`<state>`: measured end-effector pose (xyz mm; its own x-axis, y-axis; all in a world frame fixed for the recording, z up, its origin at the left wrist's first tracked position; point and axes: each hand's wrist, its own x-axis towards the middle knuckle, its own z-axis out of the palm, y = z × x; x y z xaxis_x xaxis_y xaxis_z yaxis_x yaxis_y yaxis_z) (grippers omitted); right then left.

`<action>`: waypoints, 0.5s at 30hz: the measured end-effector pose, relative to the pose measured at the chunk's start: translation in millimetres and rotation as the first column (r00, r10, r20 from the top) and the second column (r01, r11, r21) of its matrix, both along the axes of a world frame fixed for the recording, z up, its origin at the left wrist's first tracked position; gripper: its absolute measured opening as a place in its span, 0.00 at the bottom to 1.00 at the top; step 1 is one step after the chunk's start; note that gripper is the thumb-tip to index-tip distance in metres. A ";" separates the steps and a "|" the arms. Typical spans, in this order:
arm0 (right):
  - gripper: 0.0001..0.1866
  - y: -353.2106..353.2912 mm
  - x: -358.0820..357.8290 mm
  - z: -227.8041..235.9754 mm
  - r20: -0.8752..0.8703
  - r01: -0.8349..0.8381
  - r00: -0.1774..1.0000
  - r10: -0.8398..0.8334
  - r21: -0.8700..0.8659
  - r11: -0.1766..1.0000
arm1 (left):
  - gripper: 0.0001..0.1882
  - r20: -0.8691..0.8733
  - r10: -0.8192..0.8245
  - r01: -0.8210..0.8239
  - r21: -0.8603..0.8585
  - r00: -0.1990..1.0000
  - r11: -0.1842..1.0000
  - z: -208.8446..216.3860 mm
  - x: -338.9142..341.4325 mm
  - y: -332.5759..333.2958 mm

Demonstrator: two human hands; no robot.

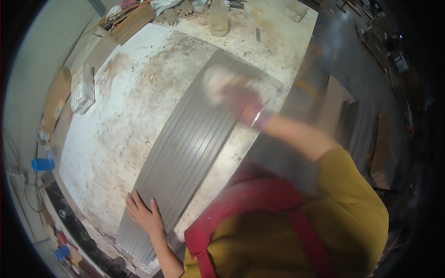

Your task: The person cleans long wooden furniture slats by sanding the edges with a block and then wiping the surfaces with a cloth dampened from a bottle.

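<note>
A long grey panel (185, 134) with lengthwise grooves lies at a slant across the worktable. My left hand (144, 214) is bare and rests flat on its near end, fingers spread and holding nothing. Over the far end of the panel is my right hand (244, 103), in a dark red glove and smeared by motion. It grips a whitish rag-like wad (219, 84), also blurred, at the panel's surface. The fingers of the right hand do not show clearly.
The white worktable (125, 106) is stained. A wrapped whitish block (83, 90) lies at its left edge. At the back stand a cloudy bottle (219, 21) and several small items. A blue cup-like object (43, 164) is at far left. Boards (331, 104) stand at the right.
</note>
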<state>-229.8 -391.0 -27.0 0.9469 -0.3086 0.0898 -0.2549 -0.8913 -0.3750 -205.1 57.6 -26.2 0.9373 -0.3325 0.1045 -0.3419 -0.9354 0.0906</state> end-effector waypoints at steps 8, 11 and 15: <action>0.17 52.2 -10.3 7.9 -0.034 -0.321 0.947 0.319 -0.097 0.942 | 0.31 0.020 0.043 -0.042 -0.057 0.999 0.997 -3.8 -2.8 6.3; 0.16 41.9 -11.6 17.2 0.092 -0.046 0.994 0.054 -0.080 0.996 | 0.30 0.013 0.028 -0.027 -0.072 1.000 0.997 -3.4 1.7 -0.8; 0.12 203.5 -29.5 -26.0 0.056 -0.453 0.873 0.485 -0.277 0.847 | 0.27 0.043 0.064 -0.062 -0.039 0.997 0.997 -8.3 -0.2 10.4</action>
<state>-259.2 -187.5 -53.0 0.9499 0.2169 0.2251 0.2493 -0.9601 -0.1268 -205.3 68.0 -34.5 0.9506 -0.2677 0.1573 -0.2866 -0.9514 0.1127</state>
